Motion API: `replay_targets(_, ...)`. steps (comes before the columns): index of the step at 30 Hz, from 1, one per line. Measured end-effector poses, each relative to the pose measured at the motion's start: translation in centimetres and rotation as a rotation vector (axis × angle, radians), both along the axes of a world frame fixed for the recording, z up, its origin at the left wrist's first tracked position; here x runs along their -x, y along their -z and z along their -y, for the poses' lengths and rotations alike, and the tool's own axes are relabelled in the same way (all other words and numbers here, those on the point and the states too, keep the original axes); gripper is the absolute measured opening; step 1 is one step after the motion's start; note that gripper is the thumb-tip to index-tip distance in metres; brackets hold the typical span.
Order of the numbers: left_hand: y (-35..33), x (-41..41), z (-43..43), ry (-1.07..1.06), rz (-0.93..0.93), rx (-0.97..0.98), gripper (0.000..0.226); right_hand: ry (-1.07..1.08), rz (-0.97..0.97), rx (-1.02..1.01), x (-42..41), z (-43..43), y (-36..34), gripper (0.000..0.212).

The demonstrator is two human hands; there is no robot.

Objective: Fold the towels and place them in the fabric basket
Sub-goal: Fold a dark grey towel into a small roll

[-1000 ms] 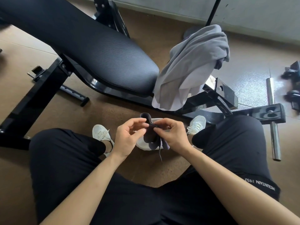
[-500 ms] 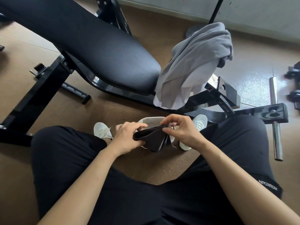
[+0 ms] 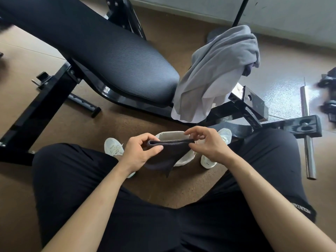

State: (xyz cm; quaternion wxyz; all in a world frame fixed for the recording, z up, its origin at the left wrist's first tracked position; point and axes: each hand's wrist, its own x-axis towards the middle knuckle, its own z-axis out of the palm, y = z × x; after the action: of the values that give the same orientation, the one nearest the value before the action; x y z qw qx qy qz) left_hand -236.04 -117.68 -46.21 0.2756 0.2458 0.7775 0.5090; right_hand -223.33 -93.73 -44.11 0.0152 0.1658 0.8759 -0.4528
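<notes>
**Dark towel held folded over the basket**

The left grip (image 3: 143, 153) is closed round the left end of the dark towel (image 3: 168, 154), thumb lying on top and fingers curled underneath. The right grip (image 3: 209, 144) pinches the right end of the same folded edge between thumb and fingertips, with the forefinger lifted clear. The towel is stretched between the two grips, its fold running level along the top and the loose layers hanging down to a point.

Right below and behind the towel, the cream fabric basket (image 3: 171, 134) stands on the floor (image 3: 163, 190) between the person's two white shoes (image 3: 113, 147), its mouth open; the towel hides what is inside. A heap of grey towels (image 3: 216, 73) is draped over the right end of the weight bench (image 3: 109, 51), its lower edge hanging near the far side of the basket. A steel bar (image 3: 307, 131) lies on the floor toward the right edge.
</notes>
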Motion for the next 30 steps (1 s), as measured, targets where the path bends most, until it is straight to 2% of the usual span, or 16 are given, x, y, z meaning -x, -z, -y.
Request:
replay_targets(3, -0.1, -0.3, -0.4, -0.013, 0.02, -0.08, 0.016, -0.094, -0.002, -0.063, 0.5, 1.7, -0.4, 0.036)
replay_targets(9, 0.1, -0.5, -0.6, -0.065, 0.042, -0.122, 0.011, -0.21, -0.177, -0.056, 1.4, 4.7, -0.6, 0.04)
replay_targets(11, 0.1, -0.2, -0.3, -0.133, 0.084, -0.137, 0.018, -0.263, -0.203, -0.092, 1.4, 4.8, -0.9, 0.039)
replay_targets(14, 0.0, 0.0, -0.2, -0.128, 0.109, -0.134, 0.029, -0.356, -0.187, -0.118, 1.3, 5.1, -1.3, 0.044)
replay_targets(18, -0.1, 0.0, -0.5, -0.134, 0.174, -0.209, 0.024, -0.202, -0.055, -0.001, 1.5, 5.5, -1.3, 0.056)
replay_targets(19, 0.0, 0.0, -0.5, -0.128, 0.174, -0.225, 0.021, -0.163, -0.037, -0.008, 1.7, 5.4, -1.1, 0.053)
replay_targets(23, 0.4, -0.2, -0.8, -0.105, 0.159, -0.257, 0.014, -0.175, -0.059, -0.05, 2.2, 4.8, -0.9, 0.013)
replay_targets(27, 0.5, 0.4, -0.5, -0.006, 0.155, -0.241, 0.034, -0.191, -0.082, 0.041, 2.6, 3.7, -1.8, 0.011)
replay_targets(30, 1.4, 0.9, -0.3, 0.12, 0.141, -0.042, 0.04, -0.163, -0.129, 0.11, 2.6, 2.0, -3.4, 0.008)
